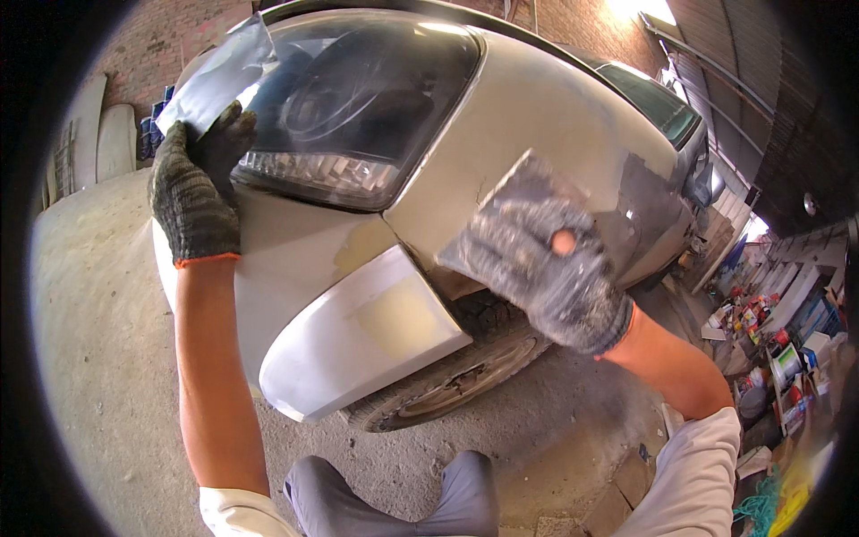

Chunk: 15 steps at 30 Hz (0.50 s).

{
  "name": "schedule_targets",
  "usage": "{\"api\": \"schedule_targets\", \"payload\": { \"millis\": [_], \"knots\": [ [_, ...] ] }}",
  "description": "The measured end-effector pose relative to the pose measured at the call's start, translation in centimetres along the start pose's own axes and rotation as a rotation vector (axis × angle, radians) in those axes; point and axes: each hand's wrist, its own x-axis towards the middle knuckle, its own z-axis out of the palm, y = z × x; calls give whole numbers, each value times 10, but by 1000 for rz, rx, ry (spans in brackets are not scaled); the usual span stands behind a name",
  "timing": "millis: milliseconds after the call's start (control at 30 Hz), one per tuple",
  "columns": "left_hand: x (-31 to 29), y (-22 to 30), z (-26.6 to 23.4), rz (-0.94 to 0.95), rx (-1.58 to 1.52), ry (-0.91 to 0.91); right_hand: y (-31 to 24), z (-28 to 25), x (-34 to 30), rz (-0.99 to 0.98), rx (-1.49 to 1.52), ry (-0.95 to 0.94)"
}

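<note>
A dark knitted glove covers my left hand [199,183], raised beside the car's headlight [358,103]. Its fingers are closed on the lower end of a crumpled silvery sheet [224,76]. My right hand [559,268], in a dusty grey glove, is held over the car's pale fender [537,107] with a flat grey square pad [526,174] under its fingers. A bare orange-toned fingertip-like spot shows on that glove. Slight blur and the hand hide whether the pad touches the paint. Below lies the pale bumper corner [358,336], with a yellowish patch.
The front wheel [456,385] sits under the fender, above a rough concrete floor [349,447]. Dark grey patches [640,197] mark the fender further back. Cluttered cans and boxes [787,358] line the right side. Panels [116,143] lean against a brick wall at far left.
</note>
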Motion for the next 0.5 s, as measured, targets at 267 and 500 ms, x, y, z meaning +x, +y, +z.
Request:
{"api": "schedule_targets", "payload": {
  "millis": [267,500],
  "knots": [
    [-3,2,8,32,35,53,11,-2,39,-186,-67,161],
    [-3,2,9,23,-2,53,12,5,45,-302,-316,171]
  ]
}}
